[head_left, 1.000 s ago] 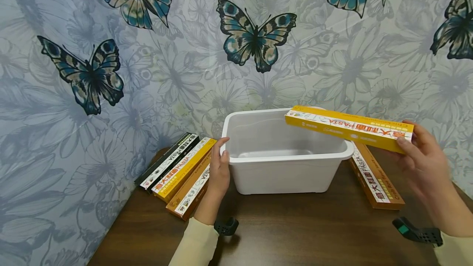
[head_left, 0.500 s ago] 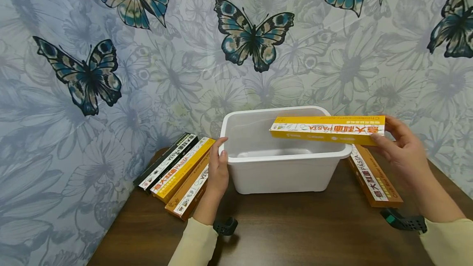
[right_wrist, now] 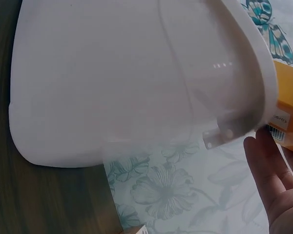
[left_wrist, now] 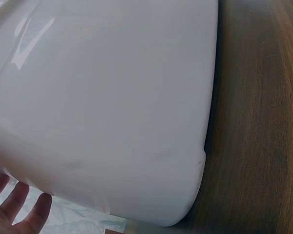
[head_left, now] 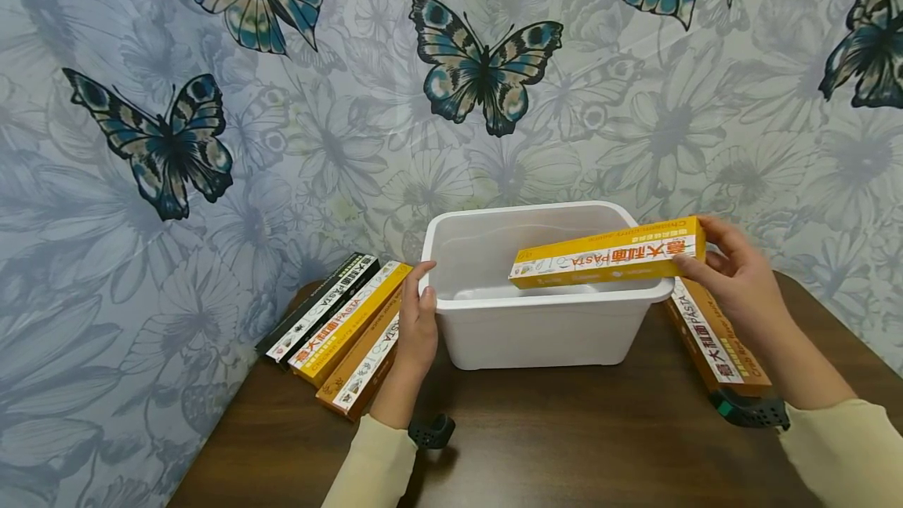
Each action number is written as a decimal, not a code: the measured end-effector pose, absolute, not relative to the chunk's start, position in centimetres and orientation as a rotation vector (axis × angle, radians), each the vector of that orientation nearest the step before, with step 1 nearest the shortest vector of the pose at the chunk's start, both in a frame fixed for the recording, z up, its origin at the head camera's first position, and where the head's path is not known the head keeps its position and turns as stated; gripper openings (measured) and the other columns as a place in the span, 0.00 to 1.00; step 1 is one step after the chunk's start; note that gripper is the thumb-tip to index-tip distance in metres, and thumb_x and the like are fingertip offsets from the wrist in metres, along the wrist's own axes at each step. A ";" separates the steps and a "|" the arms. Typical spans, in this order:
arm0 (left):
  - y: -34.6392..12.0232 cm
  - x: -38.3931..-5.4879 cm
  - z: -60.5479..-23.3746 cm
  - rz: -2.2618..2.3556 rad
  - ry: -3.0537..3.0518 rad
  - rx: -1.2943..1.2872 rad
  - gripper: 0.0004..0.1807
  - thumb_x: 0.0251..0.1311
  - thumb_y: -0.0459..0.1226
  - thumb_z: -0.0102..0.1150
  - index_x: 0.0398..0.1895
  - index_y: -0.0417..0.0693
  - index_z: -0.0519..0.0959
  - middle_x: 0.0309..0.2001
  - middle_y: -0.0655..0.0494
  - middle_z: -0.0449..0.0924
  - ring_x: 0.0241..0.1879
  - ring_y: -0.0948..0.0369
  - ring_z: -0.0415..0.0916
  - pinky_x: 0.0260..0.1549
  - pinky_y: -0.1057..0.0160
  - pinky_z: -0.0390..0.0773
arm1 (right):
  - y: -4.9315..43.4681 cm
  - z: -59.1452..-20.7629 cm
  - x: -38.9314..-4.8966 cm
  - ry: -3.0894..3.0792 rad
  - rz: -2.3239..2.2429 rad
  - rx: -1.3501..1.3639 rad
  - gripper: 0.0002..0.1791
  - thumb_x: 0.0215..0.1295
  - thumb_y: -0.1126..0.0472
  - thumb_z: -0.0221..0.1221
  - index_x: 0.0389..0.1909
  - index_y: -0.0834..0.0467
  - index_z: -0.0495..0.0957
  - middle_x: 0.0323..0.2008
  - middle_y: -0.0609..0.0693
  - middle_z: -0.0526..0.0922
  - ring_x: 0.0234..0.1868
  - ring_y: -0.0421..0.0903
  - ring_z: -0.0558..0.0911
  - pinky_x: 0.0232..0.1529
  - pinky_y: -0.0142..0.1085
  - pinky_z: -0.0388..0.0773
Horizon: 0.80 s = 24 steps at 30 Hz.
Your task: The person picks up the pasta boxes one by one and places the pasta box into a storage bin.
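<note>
My right hand (head_left: 741, 273) pinches the right end of a yellow pasta box (head_left: 607, 253), thumb on the near side and fingers behind. The box slants over the mouth of a white plastic bin (head_left: 543, 335), its left end lower and within the opening. In the right wrist view, part of the yellow box (right_wrist: 289, 114) with a barcode shows beyond the bin's rim. My left hand (head_left: 418, 328) holds the bin's left end by the rim, one fingertip bent over the edge. The left wrist view has its fingers (left_wrist: 39, 212) against the bin's outer wall.
Left of the bin, a black pasta box (head_left: 324, 308), a yellow one (head_left: 349, 324) and a brown one (head_left: 363, 355) lie side by side. Another brown box (head_left: 719, 335) lies to the right, partly behind the right wrist. Butterfly-patterned wallpaper (head_left: 317, 139) backs the wooden table (head_left: 550, 437).
My right hand has moved left with the yellow pasta box, bringing it over the bin and tipping its left end down. The left hand and the bin have stayed put.
</note>
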<state>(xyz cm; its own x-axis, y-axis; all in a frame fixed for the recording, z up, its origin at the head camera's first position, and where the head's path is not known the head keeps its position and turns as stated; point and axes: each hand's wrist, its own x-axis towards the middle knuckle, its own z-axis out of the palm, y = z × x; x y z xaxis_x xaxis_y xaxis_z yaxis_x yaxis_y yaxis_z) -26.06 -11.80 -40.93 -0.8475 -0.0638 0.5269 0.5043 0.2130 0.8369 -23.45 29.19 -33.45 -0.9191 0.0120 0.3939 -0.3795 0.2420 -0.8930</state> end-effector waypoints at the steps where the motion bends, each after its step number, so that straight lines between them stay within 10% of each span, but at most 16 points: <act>1: -11.8 -26.1 -41.0 -1.675 -2.040 -0.407 0.26 0.70 0.48 0.36 0.69 0.55 0.64 0.72 0.45 0.60 0.70 0.44 0.61 0.68 0.35 0.59 | 29.1 -33.4 -23.5 -2.248 1.661 0.332 0.35 0.70 0.64 0.59 0.75 0.51 0.59 0.58 0.34 0.67 0.50 0.25 0.76 0.42 0.16 0.77; 8: -11.8 -26.1 -41.0 -1.664 -2.037 -0.415 0.26 0.70 0.48 0.36 0.69 0.55 0.65 0.71 0.45 0.61 0.70 0.45 0.61 0.67 0.35 0.60 | 28.0 -33.3 -23.9 -2.455 1.310 0.270 0.37 0.69 0.55 0.62 0.76 0.52 0.60 0.57 0.36 0.70 0.48 0.27 0.73 0.40 0.15 0.73; 14: -11.8 -26.1 -40.9 -1.657 -2.031 -0.420 0.26 0.70 0.48 0.36 0.69 0.54 0.65 0.71 0.44 0.61 0.70 0.43 0.61 0.68 0.35 0.59 | 27.7 -33.2 -24.3 -2.586 1.272 0.236 0.41 0.68 0.49 0.62 0.77 0.55 0.56 0.68 0.62 0.67 0.62 0.61 0.74 0.38 0.16 0.73; 17: -11.8 -26.1 -40.9 -1.652 -2.039 -0.412 0.26 0.70 0.48 0.36 0.69 0.54 0.65 0.71 0.44 0.61 0.70 0.43 0.61 0.68 0.34 0.59 | 27.7 -33.0 -24.8 -2.652 1.310 0.230 0.43 0.68 0.46 0.61 0.78 0.54 0.54 0.74 0.64 0.60 0.69 0.73 0.64 0.53 0.38 0.82; 21: -11.7 -26.1 -40.9 -1.650 -2.049 -0.396 0.26 0.70 0.48 0.36 0.68 0.55 0.65 0.71 0.44 0.61 0.70 0.44 0.61 0.68 0.34 0.60 | 27.6 -32.8 -25.4 -2.710 1.344 0.241 0.44 0.67 0.44 0.61 0.78 0.53 0.53 0.77 0.63 0.54 0.72 0.75 0.58 0.60 0.72 0.64; 24: -11.7 -26.0 -40.9 -1.657 -2.045 -0.387 0.26 0.70 0.48 0.36 0.68 0.55 0.65 0.71 0.45 0.61 0.70 0.45 0.61 0.67 0.34 0.60 | 27.4 -32.7 -26.0 -2.746 1.338 0.266 0.45 0.67 0.43 0.61 0.78 0.53 0.53 0.79 0.61 0.50 0.73 0.75 0.56 0.61 0.73 0.62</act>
